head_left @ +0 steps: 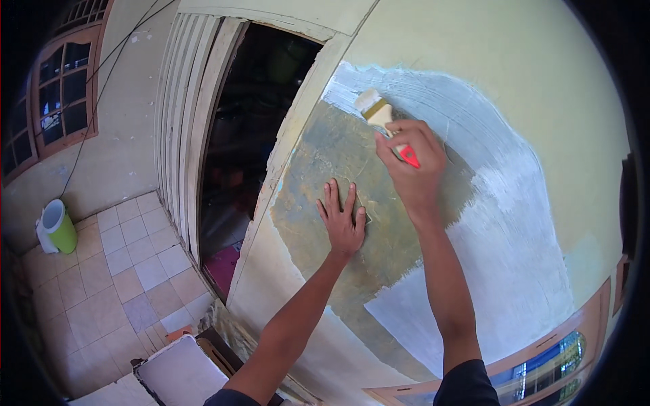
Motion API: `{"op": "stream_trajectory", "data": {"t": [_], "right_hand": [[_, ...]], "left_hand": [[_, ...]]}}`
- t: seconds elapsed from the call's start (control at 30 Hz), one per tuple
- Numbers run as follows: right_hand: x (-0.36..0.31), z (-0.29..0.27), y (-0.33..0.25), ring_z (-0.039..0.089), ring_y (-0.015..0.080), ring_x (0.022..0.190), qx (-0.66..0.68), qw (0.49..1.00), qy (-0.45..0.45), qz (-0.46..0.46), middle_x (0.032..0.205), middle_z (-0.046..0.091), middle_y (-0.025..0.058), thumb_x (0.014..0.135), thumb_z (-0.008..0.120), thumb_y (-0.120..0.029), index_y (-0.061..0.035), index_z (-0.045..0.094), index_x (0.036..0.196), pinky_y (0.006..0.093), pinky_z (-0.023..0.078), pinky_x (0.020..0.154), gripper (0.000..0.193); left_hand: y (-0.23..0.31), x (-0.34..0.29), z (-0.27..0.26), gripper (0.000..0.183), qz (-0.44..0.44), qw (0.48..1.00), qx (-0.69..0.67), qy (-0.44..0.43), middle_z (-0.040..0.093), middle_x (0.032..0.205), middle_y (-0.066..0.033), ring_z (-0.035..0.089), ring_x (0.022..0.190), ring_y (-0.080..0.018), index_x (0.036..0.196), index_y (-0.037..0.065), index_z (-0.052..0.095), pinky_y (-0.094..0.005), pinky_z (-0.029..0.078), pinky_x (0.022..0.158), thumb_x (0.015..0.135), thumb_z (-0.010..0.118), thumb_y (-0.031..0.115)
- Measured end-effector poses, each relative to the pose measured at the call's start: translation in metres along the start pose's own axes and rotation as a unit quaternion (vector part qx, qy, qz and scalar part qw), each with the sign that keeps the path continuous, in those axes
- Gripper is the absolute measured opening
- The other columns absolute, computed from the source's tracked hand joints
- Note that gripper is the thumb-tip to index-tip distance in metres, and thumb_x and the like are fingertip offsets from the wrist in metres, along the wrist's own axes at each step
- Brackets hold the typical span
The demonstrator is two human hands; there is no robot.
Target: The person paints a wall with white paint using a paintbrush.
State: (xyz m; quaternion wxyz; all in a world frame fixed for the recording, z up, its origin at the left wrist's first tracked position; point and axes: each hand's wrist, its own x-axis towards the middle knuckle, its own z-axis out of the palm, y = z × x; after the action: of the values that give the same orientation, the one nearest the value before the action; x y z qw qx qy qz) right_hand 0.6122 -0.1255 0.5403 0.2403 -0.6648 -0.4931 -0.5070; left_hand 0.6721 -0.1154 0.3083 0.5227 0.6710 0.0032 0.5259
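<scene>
My right hand (416, 159) grips a paintbrush (379, 116) with a pale wooden handle, a red handle end and a white-coated bristle head. The bristles meet the upper left part of the painted area, where a band of wet white paint (433, 95) arcs across the wall. Flat on the bare grey-brown patch (318, 152) rests my left hand (344, 220), fingers spread and holding nothing. Solid white paint (501, 257) covers the wall at the lower right, around the patch's edge.
Left of the wall is a dark doorway (257, 128) with a folded white door (193, 101). A green bucket (62, 233) stands on the tiled floor (135, 250). Below me lies a white-topped tray or board (179, 372). A wood-framed window (542, 358) is at the lower right.
</scene>
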Motion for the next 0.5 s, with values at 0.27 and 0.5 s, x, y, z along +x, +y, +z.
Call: {"op": "stream_trajectory", "data": {"t": [0.27,0.5], "right_hand": [[0.002,0.070,0.035,0.068,0.0308,0.090,0.028,0.999,-0.041,0.016,0.099,0.065,0.0121,0.076,0.072,0.007,-0.0017,0.063,0.086,0.0386,0.054,0.077,0.017],[-0.007,0.077,0.048,0.066,0.0286,0.083,0.017,0.997,-0.070,0.039,0.094,0.063,0.0118,0.077,0.071,0.007,0.0007,0.062,0.089,0.0383,0.052,0.074,0.016]], "left_hand": [[-0.004,-0.002,0.000,0.055,0.000,1.000,0.006,-0.004,0.018,0.168,-0.0211,0.013,0.155,-0.0401,0.154,0.016,0.046,-0.0618,0.001,0.121,0.102,0.046,0.035],[-0.005,-0.003,0.001,0.056,-0.001,1.000,0.001,-0.008,0.019,0.167,-0.0212,0.014,0.155,-0.0402,0.154,0.016,0.046,-0.0622,0.001,0.121,0.102,0.046,0.037]]}}
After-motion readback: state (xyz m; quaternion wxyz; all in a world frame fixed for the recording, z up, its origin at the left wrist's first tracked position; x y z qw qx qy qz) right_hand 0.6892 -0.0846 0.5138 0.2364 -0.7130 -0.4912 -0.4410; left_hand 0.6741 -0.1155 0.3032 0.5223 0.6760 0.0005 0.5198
